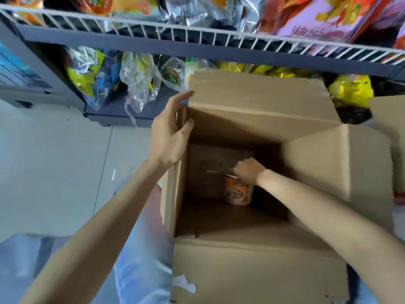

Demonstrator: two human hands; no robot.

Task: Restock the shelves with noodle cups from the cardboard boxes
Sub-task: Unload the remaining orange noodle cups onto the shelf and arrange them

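An open cardboard box (317,163) stands on the floor below the shelves. One orange noodle cup (237,193) sits deep inside it near the bottom. My right hand (247,171) reaches down into the box and grips the cup by its top rim. My left hand (169,132) holds the box's upper left corner, thumb inside the wall and fingers along the outside of the flap. All the box's flaps are folded outward.
A grey shelf unit with a white wire rail (197,38) holds snack bags above. The lower shelf (122,110) carries several yellow and clear plastic packs. A second cardboard box (390,115) shows at the right edge. Pale tiled floor (54,161) lies to the left.
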